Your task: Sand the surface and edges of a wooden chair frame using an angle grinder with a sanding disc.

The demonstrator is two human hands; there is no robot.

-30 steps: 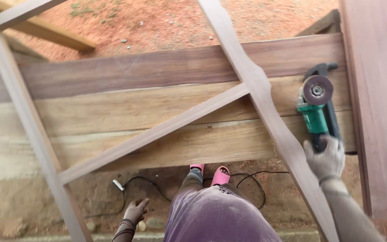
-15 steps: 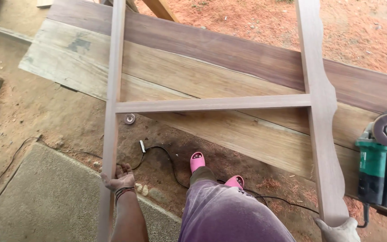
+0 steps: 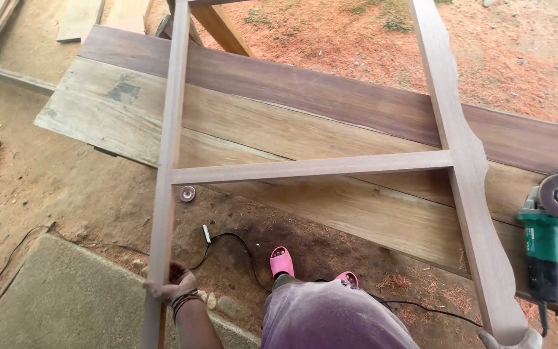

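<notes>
The wooden frame (image 3: 318, 167) has been swung round since a second ago — its left rail is now gripped by the left hand (image 3: 174, 284), while the right hand (image 3: 515, 337), gloved and barely in view at the right rail's foot, cannot be judged. The green angle grinder (image 3: 550, 242), held earlier, lies released on the planks (image 3: 305, 129) — red dirt (image 3: 518, 52), a black cable (image 3: 240, 249) and a concrete slab (image 3: 53, 297) surround them.

One head-worn camera looks steeply down, close over the wooden frame (image 3: 318, 167) and planks (image 3: 279, 129)
</notes>
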